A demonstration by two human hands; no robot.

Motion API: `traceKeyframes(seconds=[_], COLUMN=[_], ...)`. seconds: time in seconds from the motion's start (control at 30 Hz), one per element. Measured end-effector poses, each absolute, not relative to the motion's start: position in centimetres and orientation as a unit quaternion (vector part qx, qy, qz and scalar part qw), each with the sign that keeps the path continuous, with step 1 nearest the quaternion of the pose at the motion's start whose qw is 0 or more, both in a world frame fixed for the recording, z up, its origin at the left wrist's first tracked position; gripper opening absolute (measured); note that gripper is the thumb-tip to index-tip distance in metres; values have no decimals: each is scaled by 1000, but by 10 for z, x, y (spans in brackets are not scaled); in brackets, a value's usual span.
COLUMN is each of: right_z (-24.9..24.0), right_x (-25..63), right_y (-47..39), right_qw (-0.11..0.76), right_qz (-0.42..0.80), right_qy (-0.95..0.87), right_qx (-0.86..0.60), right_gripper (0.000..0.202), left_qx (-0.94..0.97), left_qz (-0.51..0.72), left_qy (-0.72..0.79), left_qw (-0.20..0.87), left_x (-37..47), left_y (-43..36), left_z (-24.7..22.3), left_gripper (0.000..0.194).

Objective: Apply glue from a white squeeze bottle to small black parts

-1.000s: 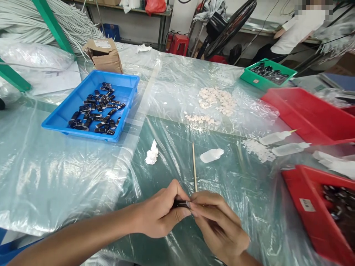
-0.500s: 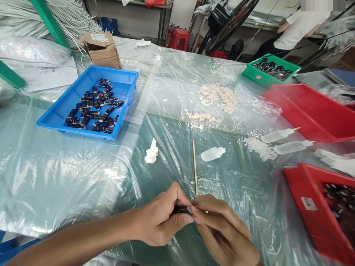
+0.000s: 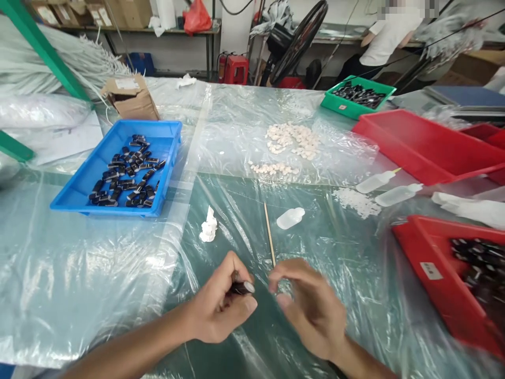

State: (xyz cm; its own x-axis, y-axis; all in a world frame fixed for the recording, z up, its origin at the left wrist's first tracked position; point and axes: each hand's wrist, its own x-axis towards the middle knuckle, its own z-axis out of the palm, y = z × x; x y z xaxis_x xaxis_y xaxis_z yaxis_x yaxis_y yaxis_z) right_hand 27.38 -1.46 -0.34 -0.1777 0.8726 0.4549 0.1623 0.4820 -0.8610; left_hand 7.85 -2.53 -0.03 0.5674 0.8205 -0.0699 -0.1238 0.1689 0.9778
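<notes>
My left hand [image 3: 224, 305] is closed around a small black part [image 3: 241, 288], whose pale end points right between thumb and forefinger. To its right my right hand [image 3: 311, 308] is apart from it, thumb and fingers curved with a gap between them and nothing visible in the gap. A thin wooden stick [image 3: 269, 234] lies on the plastic sheet just beyond my right fingertips. Behind the stick's right side lies a translucent bottle [image 3: 291, 218]. Crumpled white tissue [image 3: 209, 225] rests beyond my left hand.
A blue tray [image 3: 74, 202] of black parts stands at left, beside an open carton [image 3: 132, 100]. Pale discs [image 3: 294, 139] lie mid-table. At right are red bins [image 3: 424, 300], a green bin [image 3: 343, 109], two more bottles [image 3: 374, 181] and white bits [image 3: 357, 202]. A person stands far behind.
My hands have come apart, and the thumb and fingers of my right hand have spread. The black part stays in my left hand. The view has shifted, showing more of the background.
</notes>
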Motion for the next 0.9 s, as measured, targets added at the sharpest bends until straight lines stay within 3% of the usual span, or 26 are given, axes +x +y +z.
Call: traceKeyframes(seconds=[0.1,0.23,0.4,0.67,0.8,0.9], right_z=[-9,-17,-12,-1,1,3], right_x=[279,287,297,317,330,340], right_y=[1,23,41,55,60,64], right_qw=[550,528,506,516,515,509], right_qz=[386,368,318,252,230,208], right_qy=[-616,-646,-680,-694,-693,-695], right_qx=[-411,-411,-424,-435,-449,-463], right_gripper=[28,29,25,31,45,38], left_qx=[535,523,525,528,520,570], left_qz=[386,393,374,390,460,436], left_qy=[374,470,486,538,599,659], left_qw=[652,593,591,529,399,224], left_x=[78,77,71,72,76,71], left_y=[-20,-10,4,21,21,27], left_z=[-7,-25,-46,-30,-20,-13], left_gripper=[33,22,15,16,13,11])
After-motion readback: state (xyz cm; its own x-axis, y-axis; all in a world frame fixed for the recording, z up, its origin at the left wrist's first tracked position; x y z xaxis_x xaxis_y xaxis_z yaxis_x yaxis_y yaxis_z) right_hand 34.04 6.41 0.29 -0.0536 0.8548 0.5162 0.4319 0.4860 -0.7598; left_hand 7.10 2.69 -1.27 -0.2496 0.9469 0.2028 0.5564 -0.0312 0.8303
